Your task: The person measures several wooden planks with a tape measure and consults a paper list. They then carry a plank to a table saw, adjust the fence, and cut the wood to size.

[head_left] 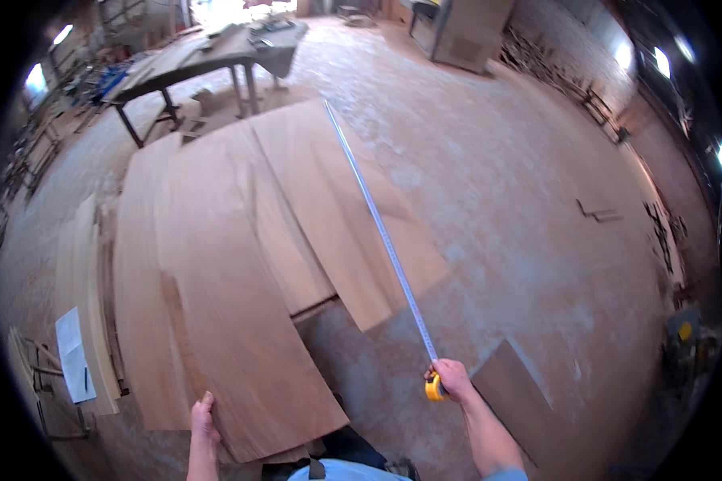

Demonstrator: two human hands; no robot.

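Tape measure (435,390) clamped in right hand (455,380), blade (386,238) ahead, left hand (204,418) at wooden panel (257,385), grip unclear

11 o'clock: cluttered bench (277,59) on dark legs (128,127) | 1 o'clock: boxy cabinet (467,38) | 2 o'clock: bright light (662,64) | 3 o'clock: thin bent piece (602,215) on floor (529,160) | 8 o'clock: white paper (70,341), pen (87,378) on it

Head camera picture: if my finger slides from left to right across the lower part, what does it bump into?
White paper → left grip → right grip with the yellow tape measure → flat brown sheet on the floor. The big wooden panels are left out because the left grip overlaps them.
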